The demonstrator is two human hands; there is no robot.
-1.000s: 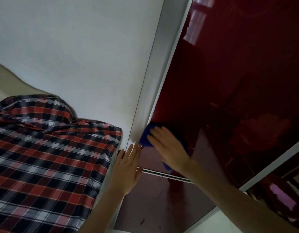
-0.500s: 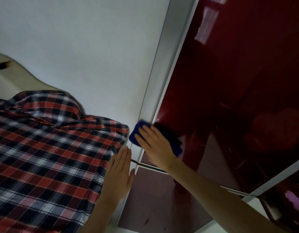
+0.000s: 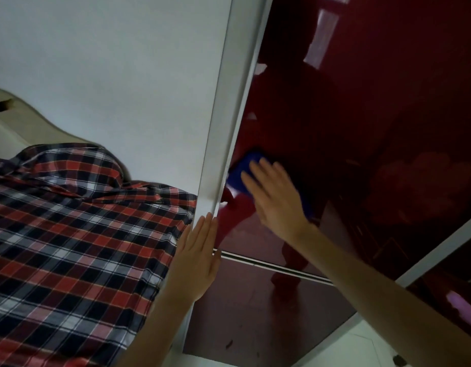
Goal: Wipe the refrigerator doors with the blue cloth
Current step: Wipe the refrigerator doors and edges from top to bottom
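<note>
head view looks at a glossy dark red refrigerator door [image 3: 374, 123] with a pale silver edge strip [image 3: 229, 115] running down its left side. the blue cloth [image 3: 239, 170] lies flat on this upper door, low down and just beside the edge strip. the right hand [image 3: 275, 197] lies over the cloth with its fingers straight and slightly spread, palm pressing it onto the red surface; much of the cloth is hidden under the hand, and its outline is blurred. below it, a thin pale seam [image 3: 271, 264] separates the upper door from the lower door [image 3: 255, 319], which is also dark red and carries a few small dark specks.

the left hand [image 3: 196, 263] holds nothing. its fingers are straight and close together, and it rests flat against the refrigerator's left edge at about the level of the seam, the fingertips reaching up to the bottom of the edge strip. the two hands are near each other but apart. a red, navy and white plaid fabric [image 3: 70, 247] fills the lower left, touching the left hand's outer side, with a plain white surface [image 3: 123, 75] above it.
</note>
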